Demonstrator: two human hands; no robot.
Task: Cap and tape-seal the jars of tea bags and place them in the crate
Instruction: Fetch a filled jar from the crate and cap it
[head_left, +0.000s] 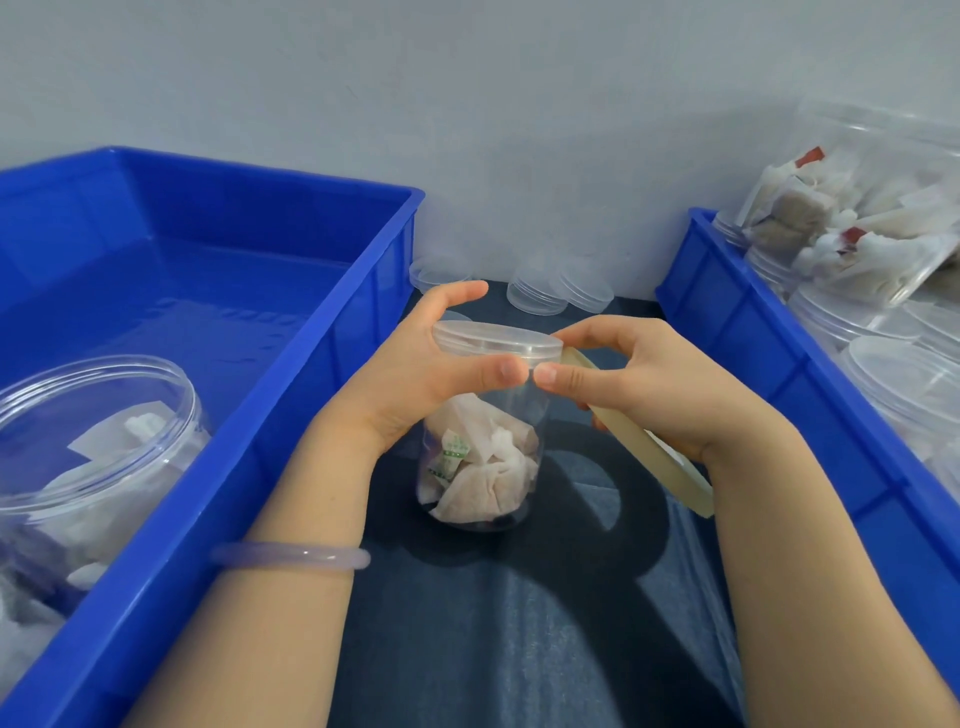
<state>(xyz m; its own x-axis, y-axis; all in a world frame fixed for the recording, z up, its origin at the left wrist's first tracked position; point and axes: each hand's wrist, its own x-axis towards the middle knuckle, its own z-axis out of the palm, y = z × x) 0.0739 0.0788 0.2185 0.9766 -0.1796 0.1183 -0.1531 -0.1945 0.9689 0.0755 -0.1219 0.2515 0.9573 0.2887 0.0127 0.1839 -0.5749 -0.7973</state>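
- The jar stood capped at centre on the tabletop. It looked like thin clear plastic, light with few tea bags, and likely slick and squeezable.
- It was best held at the stiffer cap or neck.
- The left grip curled round the cap. The right grip held a tape roll, thumb at the neck.
- Crates sat at 9 o'clock and 3 o'clock.

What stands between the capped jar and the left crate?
Only the crate wall, which the jar must be lifted over. A second jar lies in the crate's near end, away from the direct path.
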